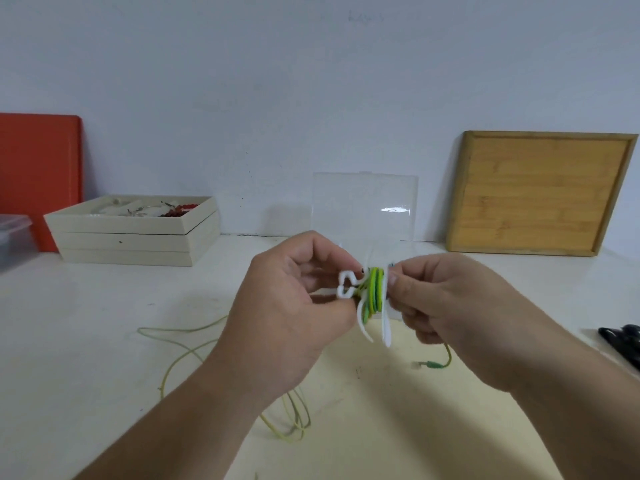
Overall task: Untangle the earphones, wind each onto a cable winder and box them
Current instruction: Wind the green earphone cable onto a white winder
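Note:
A white cable winder (pixel 384 327) is held upright above the table between both hands, with green earphone cable (pixel 373 291) wound round its middle. My left hand (pixel 291 306) pinches the winder's white looped end (pixel 347 284) on the left side. My right hand (pixel 446 306) grips the winder's right side with thumb and fingers. A green jack plug (pixel 433 365) on its cable hangs below my right hand. A pale yellow-green earphone cable (pixel 180 355) lies loose on the table under my left arm. A clear plastic box (pixel 363 202) stands behind the hands, partly hidden.
Stacked beige trays (pixel 135 233) with small items sit at the back left, by a red board (pixel 38 168) and a grey bin (pixel 14 237). A wooden board (pixel 540 192) leans on the wall at the right. Black objects (pixel 620 341) lie at the right edge.

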Demonstrator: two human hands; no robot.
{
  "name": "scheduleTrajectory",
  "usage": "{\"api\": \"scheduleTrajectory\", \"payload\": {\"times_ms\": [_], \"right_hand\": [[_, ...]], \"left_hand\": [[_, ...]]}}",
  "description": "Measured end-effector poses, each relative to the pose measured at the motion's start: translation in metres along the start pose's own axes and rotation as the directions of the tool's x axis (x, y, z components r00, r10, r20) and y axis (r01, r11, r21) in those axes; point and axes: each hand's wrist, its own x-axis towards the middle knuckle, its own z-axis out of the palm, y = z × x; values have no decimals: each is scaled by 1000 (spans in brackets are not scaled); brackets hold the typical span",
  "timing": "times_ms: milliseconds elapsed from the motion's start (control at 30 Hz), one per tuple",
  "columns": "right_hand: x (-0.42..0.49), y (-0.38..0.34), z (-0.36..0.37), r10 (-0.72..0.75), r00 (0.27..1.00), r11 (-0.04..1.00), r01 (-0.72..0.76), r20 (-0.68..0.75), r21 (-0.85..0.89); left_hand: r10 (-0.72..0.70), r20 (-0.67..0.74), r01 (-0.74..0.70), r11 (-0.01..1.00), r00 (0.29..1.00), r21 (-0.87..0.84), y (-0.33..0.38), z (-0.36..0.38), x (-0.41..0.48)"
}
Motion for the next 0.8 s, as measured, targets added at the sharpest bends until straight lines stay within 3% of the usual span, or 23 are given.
{"api": "scheduleTrajectory", "payload": {"times_ms": [267,433,600,800], "right_hand": [[-8,-5,11,59,967,977,-5,249,-212],[-12,-11,6,25,954,965,55,298,-256],[-13,-15,3,-77,962,974,128,263,-184],[-11,-17,1,-169,982,925,187,82,-331]], "left_hand": [[13,-291,26,991,957,129,-5,-6,2],[94,-263,7,934,960,357,-2,-4,0],[291,-117,-151,752,950,642,-6,-7,-1],[295,23,-231,694,955,682,-7,-5,-2]]}}
